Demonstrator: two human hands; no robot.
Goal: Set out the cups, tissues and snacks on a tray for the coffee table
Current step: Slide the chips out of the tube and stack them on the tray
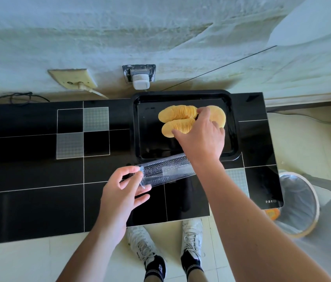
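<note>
While the left hand [122, 192] pinched the empty clear sleeve [166, 169] at the worktop's front edge, the right hand [200, 132], fingers spread, arranged crisps [177, 119] in the black tray [234, 127] at the back edge; cups and tissues seemingly came next.

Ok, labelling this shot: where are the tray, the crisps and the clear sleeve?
tray [182, 94]: head view, far rim.
crisps [180, 113]: head view, upper stack.
clear sleeve [166, 169]: head view, middle.
</note>
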